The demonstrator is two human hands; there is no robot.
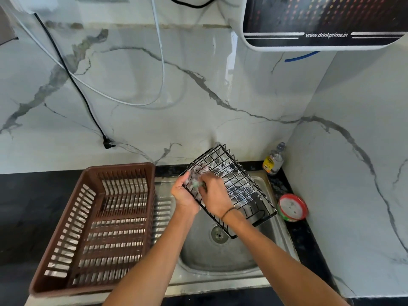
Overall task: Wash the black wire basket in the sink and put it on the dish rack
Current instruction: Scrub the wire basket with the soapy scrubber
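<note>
Scrubbing: a person holds a black wire basket (234, 186) tilted above the sink (223, 259) and works on it with both hands.
Sink: steel, set in the dark table (19, 202); its drain (219, 234) shows just below the basket's near end, between the two forearms.
Dish rack: brown slatted plastic (97, 226), on the sink's drainboard to the left of the bowl, nothing in it.
Left hand: the left hand (183, 193) grips the basket's left rim, fingers curled round the wire, thumb on the near side.
Right hand: the right hand (215, 195) lies over the basket's grid, fingers curled on a small green scrubber (196, 184) pressed to the wires; a thin dark band sits on that wrist.
Basket: clear of the sink bowl, far end raised toward the wall, near end lower on the right; soapy film fills several squares of the grid.
Right edge: a round red-rimmed tub (292, 207) sits on the table just right of the sink; farther back in the corner stands a small bottle (274, 159) with a yellow label.
Wall: marble-patterned; a black plug (109, 144) hangs on its cord at far left, and a water purifier (320, 21) hangs at far right.
</note>
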